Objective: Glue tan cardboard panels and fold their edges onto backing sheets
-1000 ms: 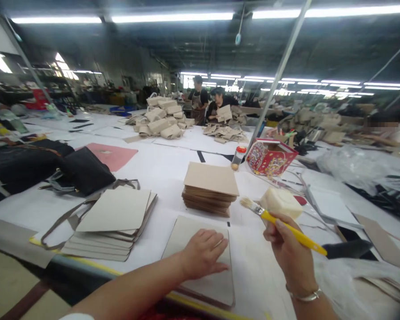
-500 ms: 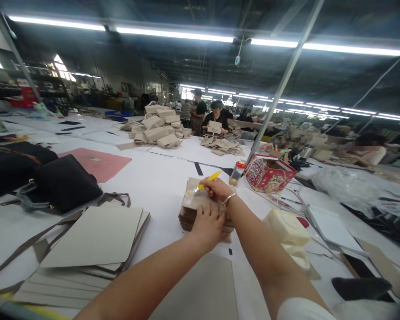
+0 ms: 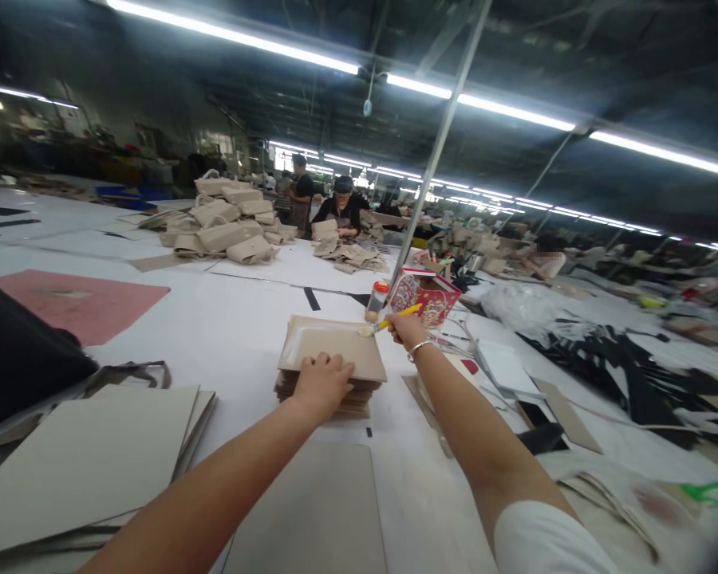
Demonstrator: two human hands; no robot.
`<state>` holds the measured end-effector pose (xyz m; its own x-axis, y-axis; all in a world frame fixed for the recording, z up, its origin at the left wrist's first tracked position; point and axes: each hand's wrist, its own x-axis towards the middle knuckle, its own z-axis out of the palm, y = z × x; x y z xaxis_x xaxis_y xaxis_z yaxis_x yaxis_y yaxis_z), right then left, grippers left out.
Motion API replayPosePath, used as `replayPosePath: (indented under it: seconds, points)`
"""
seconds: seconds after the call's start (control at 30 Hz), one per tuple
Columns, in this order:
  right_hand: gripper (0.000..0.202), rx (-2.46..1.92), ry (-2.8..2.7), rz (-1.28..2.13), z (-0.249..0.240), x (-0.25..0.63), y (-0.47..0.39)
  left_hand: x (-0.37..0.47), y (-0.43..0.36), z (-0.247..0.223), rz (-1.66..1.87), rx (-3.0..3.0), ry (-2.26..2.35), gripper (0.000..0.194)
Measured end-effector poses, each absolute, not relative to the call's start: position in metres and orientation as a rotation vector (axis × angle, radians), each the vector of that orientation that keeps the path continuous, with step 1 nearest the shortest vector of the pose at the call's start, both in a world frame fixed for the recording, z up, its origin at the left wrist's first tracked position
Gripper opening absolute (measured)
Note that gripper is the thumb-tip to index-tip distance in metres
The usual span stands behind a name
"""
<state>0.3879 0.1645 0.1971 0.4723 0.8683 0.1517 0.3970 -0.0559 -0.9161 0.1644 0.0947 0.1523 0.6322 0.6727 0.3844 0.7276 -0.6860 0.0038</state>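
Though mostly matte, glossy-streaked rectangular panel (image 3: 340, 340) under bristle brush (image 3: 384, 324).

From here I see a slim pole (image 3: 436, 151) rising toward a dark roof (image 3: 646, 56). A broad white table (image 3: 227, 319) spreads to either side of the pole. Overhead, one long tube light (image 3: 233, 36) burns left of the pole, a second tube (image 3: 514, 112) passes behind it, and a third tube (image 3: 664, 154) shines well to its right. A small blue fitting (image 3: 367, 107) hangs on a cord just left of the pole. Far behind the pole, rows of distant tubes (image 3: 530, 204) run back through the hall. Deep in the room, left of the pole, a bright window (image 3: 284, 159) glows.
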Motion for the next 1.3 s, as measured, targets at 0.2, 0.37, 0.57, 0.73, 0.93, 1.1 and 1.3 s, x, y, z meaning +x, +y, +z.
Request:
replayPosePath:
  seconds: [0.2,0.37,0.57,0.73,0.93,1.1,1.3]
  points:
    - [0.01,-1.676,-1.368,0.387,0.215,0.392,0.134,0.166,0.109,0.168,-0.378,-2.754,-1.107,0.02]
    - [0.011,-1.543,-1.889,0.239,0.209,0.373,0.086,0.166,0.114,0.175,-0.28,-2.763,-1.065,0.024]
    - [0.024,-1.389,-2.263,-0.001,0.198,0.369,-0.004,0.167,0.119,0.169,-0.235,-2.739,-0.897,0.027]
    - [0.022,-1.371,-1.827,0.04,0.202,0.375,-0.035,0.167,0.12,0.178,-0.181,-2.835,-0.892,0.027]
    - [0.035,-1.341,-1.276,0.25,0.191,0.379,-0.045,0.165,0.135,0.198,-0.081,-2.935,-0.93,0.033]
    - [0.036,-1.277,-1.329,0.3,0.161,0.373,-0.042,0.165,0.134,0.209,-0.121,-2.963,-0.978,0.028]
    - [0.021,-1.462,-1.795,-0.336,0.136,0.341,0.012,0.147,0.118,0.232,-0.566,-2.64,-1.217,0.024]
